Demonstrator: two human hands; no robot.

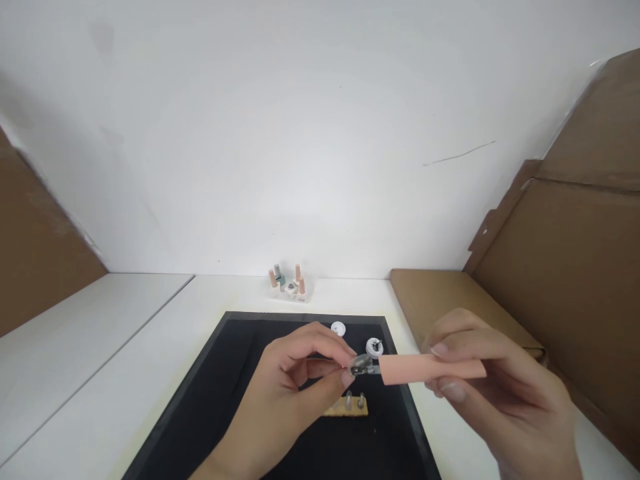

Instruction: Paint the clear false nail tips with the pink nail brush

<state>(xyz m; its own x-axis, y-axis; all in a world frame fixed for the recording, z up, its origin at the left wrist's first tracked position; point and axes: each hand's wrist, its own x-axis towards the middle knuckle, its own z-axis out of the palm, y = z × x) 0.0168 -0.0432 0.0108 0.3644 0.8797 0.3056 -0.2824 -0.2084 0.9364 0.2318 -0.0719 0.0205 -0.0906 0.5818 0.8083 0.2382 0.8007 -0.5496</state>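
Head view: left hand [280,400] pinches glossy grey oval piece [360,365] over black rectangular mat [227,380]; right hand [515,383] grips flared peach cylinder [413,369].

Stick [407,369]: bars the gap between left hand [285,390] and right hand [520,380]; its left end is clock centre.
Mat [210,393]: open lane beyond the left hand, 9 to 10 o'clock.
Discs [338,327]: obstruct 11 and 12.
Block [341,411]: upright tips [349,400] obstruct 7.
Bottles [301,287]: standing at 11, past the mat.
Wall [320,147]: stops 12.
Carton [575,253]: blocks 2.
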